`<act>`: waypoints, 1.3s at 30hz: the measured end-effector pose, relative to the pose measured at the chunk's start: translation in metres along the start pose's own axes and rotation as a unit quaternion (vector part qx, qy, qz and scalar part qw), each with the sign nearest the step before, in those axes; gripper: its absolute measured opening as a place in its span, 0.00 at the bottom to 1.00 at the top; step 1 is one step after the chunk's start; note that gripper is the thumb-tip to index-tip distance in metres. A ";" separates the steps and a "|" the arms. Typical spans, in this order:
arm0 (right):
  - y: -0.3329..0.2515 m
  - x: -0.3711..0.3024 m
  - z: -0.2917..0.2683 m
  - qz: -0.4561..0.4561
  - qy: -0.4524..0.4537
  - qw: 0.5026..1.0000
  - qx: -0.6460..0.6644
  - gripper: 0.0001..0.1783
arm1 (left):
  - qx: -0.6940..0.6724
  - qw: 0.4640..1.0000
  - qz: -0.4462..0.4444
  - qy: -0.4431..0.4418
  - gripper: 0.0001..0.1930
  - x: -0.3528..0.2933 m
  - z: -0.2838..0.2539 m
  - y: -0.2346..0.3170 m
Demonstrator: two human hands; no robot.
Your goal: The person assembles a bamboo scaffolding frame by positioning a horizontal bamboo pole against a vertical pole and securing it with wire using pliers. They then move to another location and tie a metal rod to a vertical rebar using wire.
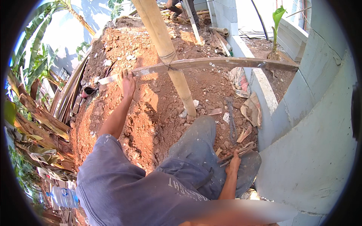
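Note:
My left hand (127,83) grips a long wooden plank (211,63) near its left end, with its fingers over the edge. The plank crosses in front of a bamboo pole (179,83) that rises at a tilt from the soil. Dark wire (169,64) is wound round both where they meet. Low at the right, beside my bent knee, my right hand (233,164) is closed on thin brown bar-like pieces (247,148); their exact kind does not show clearly. A bundle of grey wire (231,120) lies on the soil just beyond them.
A grey block wall (305,158) runs along my right. Reddish soil with stones (143,120) slopes ahead. Torn sacks (252,109) lie by the wall. Banana plants (34,52) and a water bottle (64,197) are at the left. Another person's legs (183,7) show at the far end.

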State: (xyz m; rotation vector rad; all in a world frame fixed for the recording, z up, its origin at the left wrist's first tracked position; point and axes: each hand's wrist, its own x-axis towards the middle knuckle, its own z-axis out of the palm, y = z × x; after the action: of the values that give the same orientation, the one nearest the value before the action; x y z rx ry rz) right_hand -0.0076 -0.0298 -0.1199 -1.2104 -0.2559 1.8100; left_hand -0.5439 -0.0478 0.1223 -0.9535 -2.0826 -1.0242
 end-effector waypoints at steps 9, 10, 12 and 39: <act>-0.003 0.011 -0.013 -0.004 -0.004 1.000 -0.014 0.14 | 0.211 0.971 0.037 -0.106 0.28 0.019 -0.026 0.023; -0.002 0.010 -0.015 -0.005 0.013 1.000 -0.021 0.14 | 0.220 0.968 0.026 -0.117 0.29 0.019 -0.023 0.035; -0.009 -0.003 -0.004 -0.056 0.004 0.997 -0.047 0.13 | 0.230 0.963 0.032 -0.133 0.29 0.023 -0.021 0.028; -0.021 0.223 0.082 -0.085 -0.030 0.684 -0.724 0.17 | 0.074 0.926 -0.017 -0.369 0.24 0.066 0.021 0.138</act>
State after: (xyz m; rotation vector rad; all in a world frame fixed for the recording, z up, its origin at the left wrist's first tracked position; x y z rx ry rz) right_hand -0.0846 0.1784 -0.2062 -1.9776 -2.0443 1.2531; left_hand -0.4728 0.0521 0.2160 -1.3709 -2.7368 -0.5369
